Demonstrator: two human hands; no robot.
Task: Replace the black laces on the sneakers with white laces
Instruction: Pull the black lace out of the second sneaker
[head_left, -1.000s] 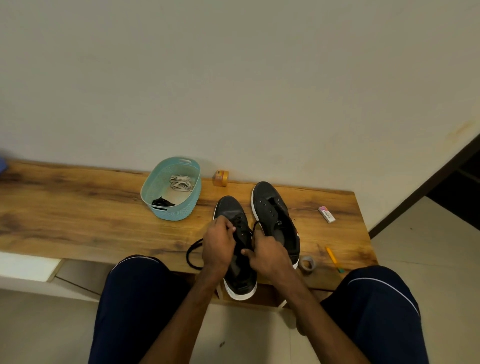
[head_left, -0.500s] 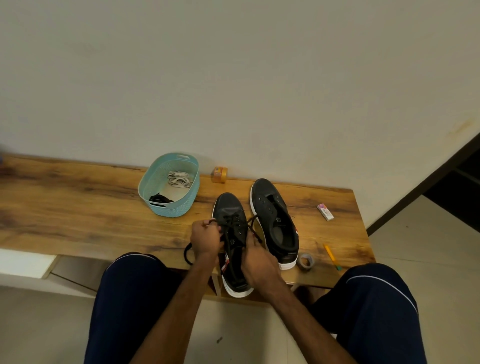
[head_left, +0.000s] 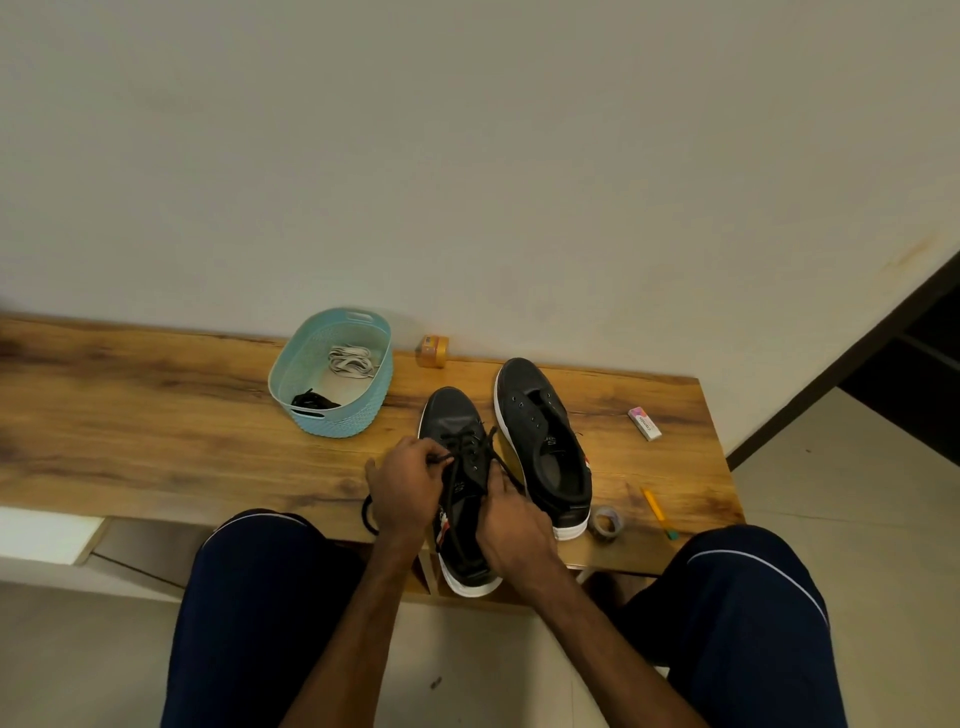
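Note:
Two black sneakers with white soles lie on the wooden table. The left sneaker still carries a black lace in its eyelets; its heel overhangs the table's front edge. My left hand pinches that lace beside the eyelets, and a loop of it hangs below the hand. My right hand grips the same shoe at its right side. The right sneaker has bare eyelets. A pale blue basket holds white laces and a bunched black lace.
An orange tape roll stands against the wall behind the shoes. An eraser, a yellow pencil and a grey tape roll lie to the right. My knees in dark trousers flank the table's front edge.
My left hand has moved left and up off the shoe's tongue, drawing the black lace out. My right hand slid down to the shoe's side.

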